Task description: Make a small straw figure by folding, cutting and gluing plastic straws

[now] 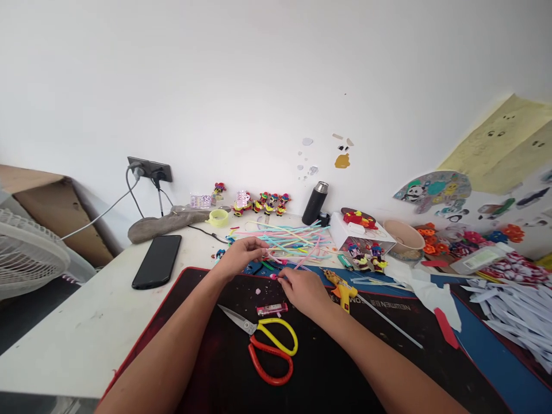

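My left hand (242, 256) is over the far edge of the black mat, thumb and fingers pinched together at the near side of a pile of pastel strips (297, 240). Whatever it holds is too small to make out. My right hand (305, 292) is closer to me, its fingertips closed at a small pink piece (273, 276). Below the hands lie a pink lighter (272, 309) and scissors (271, 345) with one yellow and one red handle, blades slightly apart. A yellow hot glue gun (342, 290) rests just right of my right hand.
A phone (157, 261) and a fan (32, 253) are at left. Small figures (271, 203), a tape roll (218, 218) and a black flask (315, 203) stand along the wall. At right are a white box (362, 236), a bowl (403, 234) and white paper strips (515, 313).
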{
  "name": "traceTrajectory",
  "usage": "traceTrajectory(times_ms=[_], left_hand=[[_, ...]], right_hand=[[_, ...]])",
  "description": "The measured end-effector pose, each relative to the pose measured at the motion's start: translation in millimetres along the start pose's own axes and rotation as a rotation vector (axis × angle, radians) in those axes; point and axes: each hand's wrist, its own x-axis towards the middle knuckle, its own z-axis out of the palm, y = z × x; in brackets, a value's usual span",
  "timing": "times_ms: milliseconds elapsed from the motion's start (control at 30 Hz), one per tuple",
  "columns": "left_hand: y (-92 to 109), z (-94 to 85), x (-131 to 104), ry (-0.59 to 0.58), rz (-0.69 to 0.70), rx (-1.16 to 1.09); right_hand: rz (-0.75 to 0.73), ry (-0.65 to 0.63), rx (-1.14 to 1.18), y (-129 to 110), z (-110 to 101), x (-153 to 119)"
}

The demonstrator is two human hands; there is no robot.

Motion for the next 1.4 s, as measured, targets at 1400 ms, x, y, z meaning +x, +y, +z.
traceTrajectory(times_ms=[1400], left_hand=[[1.5,3.3,-2.9,-0.111,-0.048,0.042]], right_hand=[[0.045,0.017,0.25,3.0,22.0,0.5]])
